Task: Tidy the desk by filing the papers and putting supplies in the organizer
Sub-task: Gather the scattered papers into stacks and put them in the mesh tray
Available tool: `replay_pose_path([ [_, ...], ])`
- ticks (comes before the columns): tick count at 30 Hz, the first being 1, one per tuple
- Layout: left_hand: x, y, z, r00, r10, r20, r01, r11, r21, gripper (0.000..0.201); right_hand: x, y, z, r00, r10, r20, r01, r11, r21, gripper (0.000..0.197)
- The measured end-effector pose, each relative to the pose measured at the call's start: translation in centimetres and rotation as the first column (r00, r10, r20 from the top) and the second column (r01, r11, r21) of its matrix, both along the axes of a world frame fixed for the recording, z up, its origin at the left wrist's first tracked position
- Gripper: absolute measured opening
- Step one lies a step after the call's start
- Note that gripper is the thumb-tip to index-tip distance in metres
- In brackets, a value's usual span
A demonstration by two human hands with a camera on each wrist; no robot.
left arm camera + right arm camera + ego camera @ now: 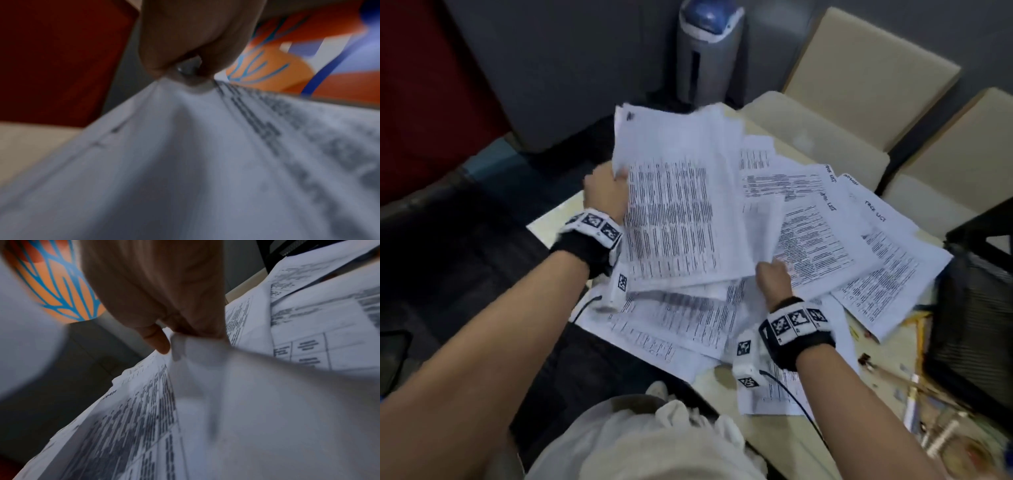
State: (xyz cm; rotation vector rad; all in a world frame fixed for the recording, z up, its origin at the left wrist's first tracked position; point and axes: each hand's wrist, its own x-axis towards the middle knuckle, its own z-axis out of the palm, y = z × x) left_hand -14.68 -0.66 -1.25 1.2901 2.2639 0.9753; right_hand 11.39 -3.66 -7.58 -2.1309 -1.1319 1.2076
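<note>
Several printed white sheets lie fanned over the desk [558,219]. My left hand [607,186] grips a raised stack of papers [674,205] by its left edge; in the left wrist view the thumb pinches that stack [205,162] at the hand [185,69]. My right hand [772,274] pinches the lower corner of one sheet [763,226] beside the stack; in the right wrist view the fingers [162,340] hold that sheet [246,394]. More loose papers [859,246] spread out to the right. A black mesh organizer [976,308] stands at the desk's right edge.
Pens and small supplies [928,404] lie scattered at the desk's lower right corner. Cream chairs [869,75] stand behind the desk, and a grey and blue appliance [709,48] is on the floor beyond. Dark floor lies to the left.
</note>
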Motion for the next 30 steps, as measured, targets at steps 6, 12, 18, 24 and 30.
replay_pose_path([
  [6, 2.1, -2.2, -6.7, 0.994, -0.099, 0.044, 0.109, 0.886, -0.45, 0.048, -3.1, -1.6, 0.3, 0.992, -0.017, -0.128, 0.013, 1.0, -0.029, 0.059],
  [12, 3.3, -3.0, -5.7, 0.968, -0.034, 0.248, 0.169, 0.821, -0.546, 0.07, -5.6, -3.4, -0.1, 0.965, 0.232, -0.125, -0.237, 0.971, -0.031, 0.051],
  [18, 1.3, -4.0, -4.0, 0.897, 0.004, 0.442, 0.136, 0.949, -0.284, 0.05, -3.6, -3.8, 4.4, 0.941, 0.333, -0.056, -0.312, 0.92, 0.235, 0.029],
  [24, 3.4, -3.3, 4.0, 0.443, -0.383, 0.811, 0.18, 0.924, 0.338, 0.058, 0.1, -2.7, 13.1, 0.968, 0.238, -0.081, -0.134, 0.759, 0.637, 0.019],
  [30, 7.1, -1.0, 11.2, 0.362, -0.663, 0.656, 0.203, 0.742, 0.638, 0.02, 3.1, -2.4, 17.7, 0.953, 0.119, -0.279, 0.177, 0.529, 0.83, 0.055],
])
